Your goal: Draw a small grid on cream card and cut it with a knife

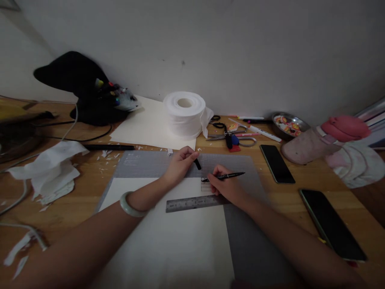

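Fingers of the right hand (226,186) are closed around a black marker pen (231,176), its end held at a ruled grid (205,187) on white paper (180,249); a black pen cap (197,164) is pinched by the left hand (180,165). A steel ruler (189,204) is laid just below the grid, and the paper is backed by a gray cutting mat (243,228)

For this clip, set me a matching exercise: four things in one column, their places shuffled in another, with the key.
1. black pen
2. black cap
3. metal ruler
4. white roll

A. lying on the white sheet
B. in the left hand
C. standing beyond both hands
D. in the right hand

Pairs: 1-D, 2-B, 3-A, 4-C
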Demonstrator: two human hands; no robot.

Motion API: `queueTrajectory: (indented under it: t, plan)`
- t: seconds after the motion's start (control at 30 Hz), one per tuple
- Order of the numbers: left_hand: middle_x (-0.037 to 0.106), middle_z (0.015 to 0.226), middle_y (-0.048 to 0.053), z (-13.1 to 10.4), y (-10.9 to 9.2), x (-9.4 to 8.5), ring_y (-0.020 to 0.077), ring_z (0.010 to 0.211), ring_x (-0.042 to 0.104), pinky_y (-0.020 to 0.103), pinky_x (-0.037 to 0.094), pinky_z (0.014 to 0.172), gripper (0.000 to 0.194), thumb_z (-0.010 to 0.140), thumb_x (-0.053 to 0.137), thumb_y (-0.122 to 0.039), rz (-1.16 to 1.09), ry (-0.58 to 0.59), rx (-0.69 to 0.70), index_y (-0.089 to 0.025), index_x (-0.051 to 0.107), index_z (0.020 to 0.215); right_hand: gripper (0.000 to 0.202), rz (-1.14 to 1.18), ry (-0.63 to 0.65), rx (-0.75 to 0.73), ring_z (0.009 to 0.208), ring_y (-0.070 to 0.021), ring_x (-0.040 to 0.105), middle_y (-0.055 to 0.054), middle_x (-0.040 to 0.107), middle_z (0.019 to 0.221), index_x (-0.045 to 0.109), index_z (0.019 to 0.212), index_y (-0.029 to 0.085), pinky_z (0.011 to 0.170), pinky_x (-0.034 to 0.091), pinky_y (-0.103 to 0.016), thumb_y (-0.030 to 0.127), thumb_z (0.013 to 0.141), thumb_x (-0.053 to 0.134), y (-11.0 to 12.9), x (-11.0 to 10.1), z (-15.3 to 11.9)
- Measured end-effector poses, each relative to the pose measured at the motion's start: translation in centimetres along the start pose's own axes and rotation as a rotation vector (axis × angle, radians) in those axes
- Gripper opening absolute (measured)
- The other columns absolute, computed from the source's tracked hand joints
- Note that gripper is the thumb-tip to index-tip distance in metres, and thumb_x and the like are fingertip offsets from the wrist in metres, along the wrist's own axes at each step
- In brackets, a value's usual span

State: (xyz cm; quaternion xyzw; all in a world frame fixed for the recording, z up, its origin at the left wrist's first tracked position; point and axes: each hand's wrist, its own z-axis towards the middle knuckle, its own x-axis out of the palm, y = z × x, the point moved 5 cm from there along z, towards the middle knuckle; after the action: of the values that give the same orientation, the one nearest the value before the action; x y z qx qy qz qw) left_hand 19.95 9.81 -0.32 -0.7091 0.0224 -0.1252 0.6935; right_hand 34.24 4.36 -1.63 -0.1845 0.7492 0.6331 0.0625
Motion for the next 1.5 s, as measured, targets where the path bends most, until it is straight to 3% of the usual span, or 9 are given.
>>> queueTrajectory:
  t: [0.8, 1.07, 1.3, 1.5]
  plan:
    - [0.03, 0.044, -0.01, 0.1, 0.3, 0.0, 0.0054, 0.04, 0.021, 0.02, 0.015, 0.042, 0.028, 0.072, 0.06, -0.04, -0.001, 0.029, 0.023, -0.018, 0.045, 0.064, 0.018, -0.061, 0.009, 0.036, 0.033, -0.0068, 0.045, 0.009, 0.048, 0.042, 0.038, 0.064, 0.021, 0.032, 0.032, -0.016, 0.026, 0.076, 0.05, 0.4, -0.2, -0.1]
    - [0.028, 0.045, -0.01, 0.0, 0.3, 0.1, 0.0054, 0.04, 0.022, 0.019, 0.015, 0.042, 0.028, 0.075, 0.057, -0.04, 0.068, 0.047, 0.017, -0.017, 0.043, 0.066, 0.019, 0.044, -0.047, 0.012, 0.031, -0.0069, 0.042, 0.009, 0.047, 0.039, 0.037, 0.062, 0.021, 0.031, 0.031, -0.016, 0.026, 0.074, 0.051, 0.3, -0.4, -0.2]
    - [0.048, 0.063, -0.003, -0.8, 0.0, 1.3, 0.0097, 0.058, 0.042, 0.02, 0.034, 0.055, 0.025, 0.079, 0.051, -0.039, 0.258, 0.252, 0.129, -0.016, 0.048, 0.07, 0.021, 0.268, -0.347, -0.05, 0.03, -0.0074, 0.041, 0.009, 0.046, 0.036, 0.035, 0.059, 0.022, 0.03, 0.03, -0.016, 0.028, 0.069, 0.052, 0.7, -3.8, 0.2]
    - [0.053, 0.068, -0.001, -1.3, 0.0, 2.0, 0.0109, 0.064, 0.047, 0.022, 0.038, 0.06, 0.022, 0.082, 0.05, -0.036, 0.365, 0.414, 0.201, -0.016, 0.053, 0.075, 0.021, 0.454, -0.412, 0.057, 0.029, -0.0078, 0.04, 0.008, 0.044, 0.035, 0.036, 0.058, 0.021, 0.026, 0.023, -0.016, 0.03, 0.063, 0.055, -0.5, -4.4, 1.6]
